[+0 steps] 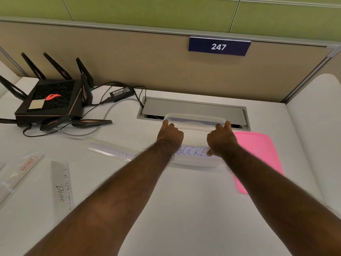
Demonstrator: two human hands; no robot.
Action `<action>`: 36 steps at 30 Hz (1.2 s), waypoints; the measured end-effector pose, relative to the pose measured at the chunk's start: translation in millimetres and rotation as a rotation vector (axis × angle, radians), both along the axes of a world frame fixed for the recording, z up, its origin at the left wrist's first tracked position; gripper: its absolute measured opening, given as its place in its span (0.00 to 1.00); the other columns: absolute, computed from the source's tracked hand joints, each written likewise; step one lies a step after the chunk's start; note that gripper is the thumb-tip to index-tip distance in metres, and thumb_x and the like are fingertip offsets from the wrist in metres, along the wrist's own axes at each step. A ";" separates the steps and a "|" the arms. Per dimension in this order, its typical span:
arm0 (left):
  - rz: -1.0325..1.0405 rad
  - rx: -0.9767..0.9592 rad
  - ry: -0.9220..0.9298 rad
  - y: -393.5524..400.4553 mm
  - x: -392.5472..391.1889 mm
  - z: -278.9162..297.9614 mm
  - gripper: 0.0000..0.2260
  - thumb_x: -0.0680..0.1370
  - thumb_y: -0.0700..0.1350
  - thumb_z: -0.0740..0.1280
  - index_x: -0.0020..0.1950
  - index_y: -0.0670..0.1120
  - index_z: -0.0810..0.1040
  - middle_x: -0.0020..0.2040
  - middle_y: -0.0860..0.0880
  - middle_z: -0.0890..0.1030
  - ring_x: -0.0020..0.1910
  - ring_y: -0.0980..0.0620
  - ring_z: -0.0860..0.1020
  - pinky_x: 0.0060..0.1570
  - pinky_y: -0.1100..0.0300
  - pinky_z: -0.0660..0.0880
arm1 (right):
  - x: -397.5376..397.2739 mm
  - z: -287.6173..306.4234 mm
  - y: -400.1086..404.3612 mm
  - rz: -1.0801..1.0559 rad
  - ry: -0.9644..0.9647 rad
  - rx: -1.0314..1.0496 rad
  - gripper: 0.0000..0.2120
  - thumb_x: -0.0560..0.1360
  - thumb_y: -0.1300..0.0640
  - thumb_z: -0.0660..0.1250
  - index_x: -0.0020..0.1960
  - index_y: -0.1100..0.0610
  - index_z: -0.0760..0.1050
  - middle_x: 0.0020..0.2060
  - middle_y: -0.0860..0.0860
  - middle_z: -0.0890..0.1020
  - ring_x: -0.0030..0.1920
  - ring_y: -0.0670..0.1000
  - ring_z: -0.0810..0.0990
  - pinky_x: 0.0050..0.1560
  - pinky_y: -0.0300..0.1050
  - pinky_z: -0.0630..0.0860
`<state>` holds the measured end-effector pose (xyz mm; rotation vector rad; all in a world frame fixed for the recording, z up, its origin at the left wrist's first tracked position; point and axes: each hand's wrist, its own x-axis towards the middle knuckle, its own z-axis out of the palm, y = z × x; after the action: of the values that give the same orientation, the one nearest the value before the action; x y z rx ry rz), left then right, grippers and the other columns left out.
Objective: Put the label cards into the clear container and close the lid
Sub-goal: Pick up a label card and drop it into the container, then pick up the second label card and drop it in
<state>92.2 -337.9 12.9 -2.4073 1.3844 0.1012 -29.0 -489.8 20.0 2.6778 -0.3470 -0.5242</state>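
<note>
head view: both arms reach out over the desk
clear container point(195, 139): sits between the hands, by the pink lid point(258, 156); a card reading "bocke" shows through it
left hand point(170, 134): fingers curled on its left rim
right hand point(221, 140): grips its right rim
loose cards: "bear" card point(61, 185) lies well left

Container point(194, 126) sits between both hands; lid point(258, 154) right of the right hand point(221, 139); cards point(62, 183) and router point(49, 100) left of the left hand point(170, 134).
</note>
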 end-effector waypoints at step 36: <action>0.622 -0.471 0.165 233.2 135.4 58.9 0.20 0.74 0.43 0.62 0.65 0.54 0.75 0.65 0.48 0.77 0.63 0.43 0.72 0.63 0.46 0.68 | 108.3 65.5 185.0 0.034 -0.538 0.271 0.17 0.74 0.44 0.61 0.59 0.48 0.78 0.53 0.52 0.82 0.53 0.56 0.78 0.56 0.58 0.64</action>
<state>227.6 -104.7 71.8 -3.2182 0.7163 0.1442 79.4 -304.8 85.5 3.0536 -0.3975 0.1888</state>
